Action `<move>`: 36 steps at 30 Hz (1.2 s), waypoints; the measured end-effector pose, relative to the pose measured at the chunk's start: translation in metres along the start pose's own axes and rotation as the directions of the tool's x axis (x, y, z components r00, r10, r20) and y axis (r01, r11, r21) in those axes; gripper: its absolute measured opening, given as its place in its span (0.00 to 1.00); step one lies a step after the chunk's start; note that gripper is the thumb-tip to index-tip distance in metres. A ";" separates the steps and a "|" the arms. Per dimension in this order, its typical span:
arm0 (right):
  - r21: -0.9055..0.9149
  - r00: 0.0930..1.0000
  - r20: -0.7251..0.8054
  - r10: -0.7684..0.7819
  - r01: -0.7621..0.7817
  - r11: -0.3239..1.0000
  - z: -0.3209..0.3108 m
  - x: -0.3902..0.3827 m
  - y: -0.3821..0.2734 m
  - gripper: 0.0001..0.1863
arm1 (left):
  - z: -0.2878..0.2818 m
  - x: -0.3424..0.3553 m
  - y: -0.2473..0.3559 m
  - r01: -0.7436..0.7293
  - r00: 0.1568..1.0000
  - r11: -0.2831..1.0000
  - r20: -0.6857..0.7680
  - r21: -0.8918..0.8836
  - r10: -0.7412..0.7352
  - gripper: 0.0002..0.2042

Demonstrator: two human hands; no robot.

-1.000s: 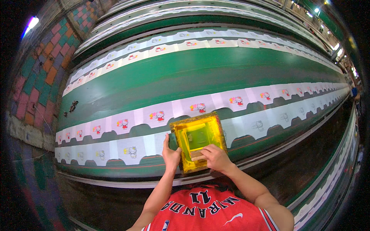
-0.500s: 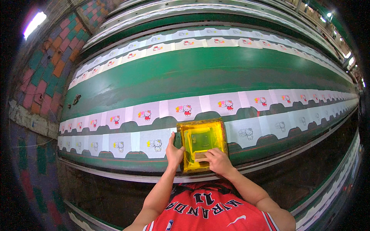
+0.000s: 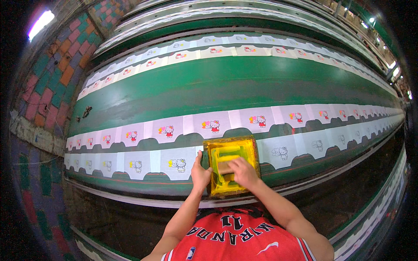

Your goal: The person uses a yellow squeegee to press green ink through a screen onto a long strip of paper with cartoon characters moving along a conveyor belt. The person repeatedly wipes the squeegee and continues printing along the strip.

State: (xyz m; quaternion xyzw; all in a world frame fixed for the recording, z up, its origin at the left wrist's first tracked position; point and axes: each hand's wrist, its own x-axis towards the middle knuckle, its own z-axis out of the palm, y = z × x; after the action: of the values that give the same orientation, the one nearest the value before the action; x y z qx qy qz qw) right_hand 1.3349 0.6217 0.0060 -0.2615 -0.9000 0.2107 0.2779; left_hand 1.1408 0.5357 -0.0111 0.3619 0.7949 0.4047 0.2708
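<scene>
A screen printing frame (image 3: 256, 162), its wooden rim smeared yellow, lies flat over one of the white fabric pieces in the near row. My left hand (image 3: 201, 176) grips the frame's left side, with the thumb toward the rim and the fingers along the outer edge. Inside the frame, my right hand (image 3: 244, 174) is closed around a small wooden squeegee (image 3: 225, 168), which rests on the yellow-inked mesh. Just left of the frame, a fabric piece (image 3: 174, 162) carries a cartoon cat outline with yellow balloons.
A long green printing table (image 3: 174, 87) runs across in front of me. Behind the near row lies another row of printed fabric (image 3: 213, 124) with red and pink colours. More rows and tables stretch farther back. A metal rail (image 3: 152, 200) lines the near edge. A coloured block wall (image 3: 48, 87) stands left.
My right hand and the squeegee have moved up the mesh, away from me, spreading yellow over its middle. The left hand keeps its hold on the frame. The view has shifted slightly.
</scene>
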 end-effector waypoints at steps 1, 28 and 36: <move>0.029 0.999 0.031 0.040 -0.041 0.999 0.005 0.017 0.016 0.13 | 0.000 0.000 0.002 0.012 1.000 1.000 0.006 0.011 -0.012 0.43; -0.021 0.988 0.106 0.111 -0.109 0.994 -0.132 -0.072 0.063 0.13 | 0.128 -0.026 0.086 -0.110 0.993 0.982 -0.047 -0.156 0.104 0.41; 0.014 0.987 0.102 0.125 -0.127 0.992 -0.171 -0.113 0.124 0.14 | 0.197 -0.042 0.108 -0.014 1.000 0.996 -0.012 -0.086 0.013 0.42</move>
State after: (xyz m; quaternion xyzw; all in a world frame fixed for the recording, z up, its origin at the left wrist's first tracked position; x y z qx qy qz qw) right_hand 1.5631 0.6910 0.0260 -0.3040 -0.8924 0.2501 0.2207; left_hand 1.3470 0.6355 -0.0182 0.3528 0.7761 0.4423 0.2787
